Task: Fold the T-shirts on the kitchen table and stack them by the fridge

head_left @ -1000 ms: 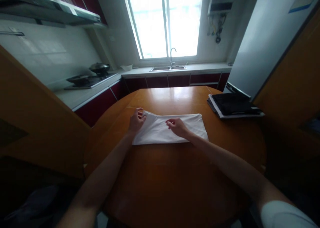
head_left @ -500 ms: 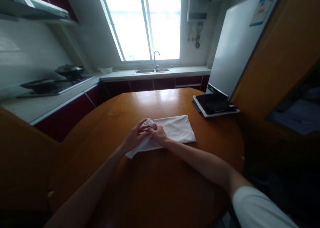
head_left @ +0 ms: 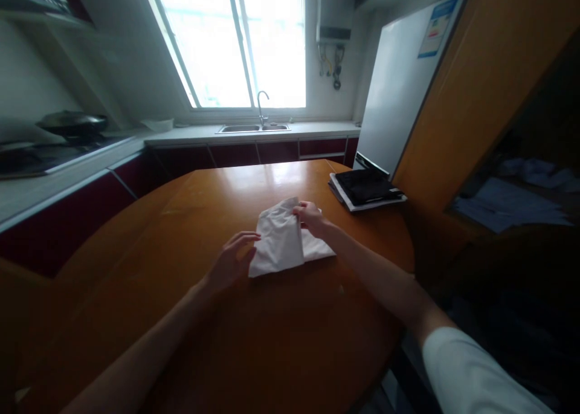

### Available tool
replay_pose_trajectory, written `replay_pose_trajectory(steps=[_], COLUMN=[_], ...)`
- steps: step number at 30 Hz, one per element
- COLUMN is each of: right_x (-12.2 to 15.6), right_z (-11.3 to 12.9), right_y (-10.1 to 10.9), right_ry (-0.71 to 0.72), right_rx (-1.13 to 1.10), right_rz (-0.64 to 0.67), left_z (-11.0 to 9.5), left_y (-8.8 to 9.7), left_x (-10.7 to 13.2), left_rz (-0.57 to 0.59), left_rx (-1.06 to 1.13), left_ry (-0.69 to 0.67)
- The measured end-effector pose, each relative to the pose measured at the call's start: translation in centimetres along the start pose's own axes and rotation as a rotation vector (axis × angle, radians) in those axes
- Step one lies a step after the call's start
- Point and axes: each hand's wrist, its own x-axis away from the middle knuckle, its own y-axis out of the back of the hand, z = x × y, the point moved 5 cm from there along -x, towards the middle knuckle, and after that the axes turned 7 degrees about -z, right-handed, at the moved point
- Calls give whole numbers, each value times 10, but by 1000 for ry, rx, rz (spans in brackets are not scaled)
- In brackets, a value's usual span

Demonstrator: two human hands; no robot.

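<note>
A white folded piece of cloth (head_left: 277, 239), perhaps a garment, lies on the wooden table with its left part doubled over the right part. The upper layer is creased near its far edge. My right hand (head_left: 310, 216) pinches the far right corner of that layer, thumb and fingers closed on it. At the cloth's left edge is my left hand (head_left: 233, 258), its fingers apart and curved, the fingertips at or just touching the fabric. The underside of the cloth is hidden.
The round-ended wooden table (head_left: 203, 196) spreads around the cloth. At its far right lies a stack of folded black and white cloth items (head_left: 365, 187). Beyond are a counter with a sink (head_left: 254, 128), a pan (head_left: 72, 124) on the stove, and a fridge (head_left: 399, 87).
The left part of the cloth has been folded over to the right. My hands, together before at the bunched cloth, have separated; the left has let go. The view has turned right.
</note>
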Motion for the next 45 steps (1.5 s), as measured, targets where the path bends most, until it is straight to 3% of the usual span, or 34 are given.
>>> replay_pose_trajectory(steps=[4, 8, 13, 16, 21, 25, 32, 45], right_x=[-18, -29, -33, -32, -29, -32, -45, -33], right_z=[3, -13, -24, -24, -22, -24, -34, -28], right_y=[57, 88, 92, 91, 91, 92, 94, 96], right_ry=[-23, -46, -69, -77, -73, -62, -49, -35], right_rx=[59, 100, 105, 94, 75, 70, 56, 94], right_rz=[-95, -172, -151, -138, -95, -72, -54, -29], left_z=[-33, -43, -42, -59, -99, -105, -88, -85], left_y=[-37, -55, -57, -67, -109, -136, -137, -131], left_x=[19, 29, 32, 34, 29, 28, 33, 31], left_rz=[285, 439, 438, 432, 481, 507, 486, 402], left_rx=[-75, -136, -234, -296, -338, -362, -305, -228], left_ry=[-304, -422, -470, -501, -547, -554, -496, -464])
